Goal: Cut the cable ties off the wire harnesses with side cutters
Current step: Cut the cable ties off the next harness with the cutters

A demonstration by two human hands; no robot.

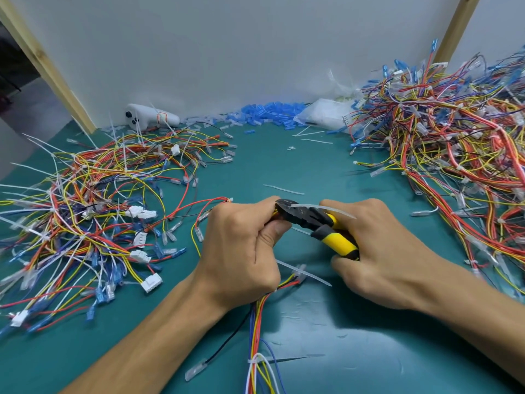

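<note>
Left hand: We are curling our left hand (241,251) into a fist round the wire harness (260,317), with the thumb pressing up toward the cutter head.
Right hand: We are wrapping our right hand (377,251) round the yellow-and-black handles of the side cutters (315,223), at 3 o'clock from the left fist.
Side cutters: They are bridging the gap between the two hands. The head is pointing toward 10 o'clock and touching the left fingertips. We cannot tell how the jaws are standing.
Cable tie: A white cable tie (326,208) is lying across the cutter head, its tail trailing toward 3 o'clock over the right knuckles.
Wire harness: It is leaving the left fist at 6 o'clock and running down to the bottom edge. A few red and yellow wires are fanning out from the fist toward 10 o'clock. Two more white ties are sitting on it below the hands.
Left pile: A loose tangle of wires (85,217) is spreading out at 9 o'clock from the hands, near the left fist.
Right pile: A denser heap of harnesses (454,143) is rising at 2 o'clock, apart from the right hand.
Mat: A green mat (369,351) is lying under everything, and a stray tie strip (284,189) is resting on it at 12 o'clock, just beyond the hands.
Back edge: Blue sleeves (270,112) are lying heaped against the white wall at 12 o'clock.
</note>
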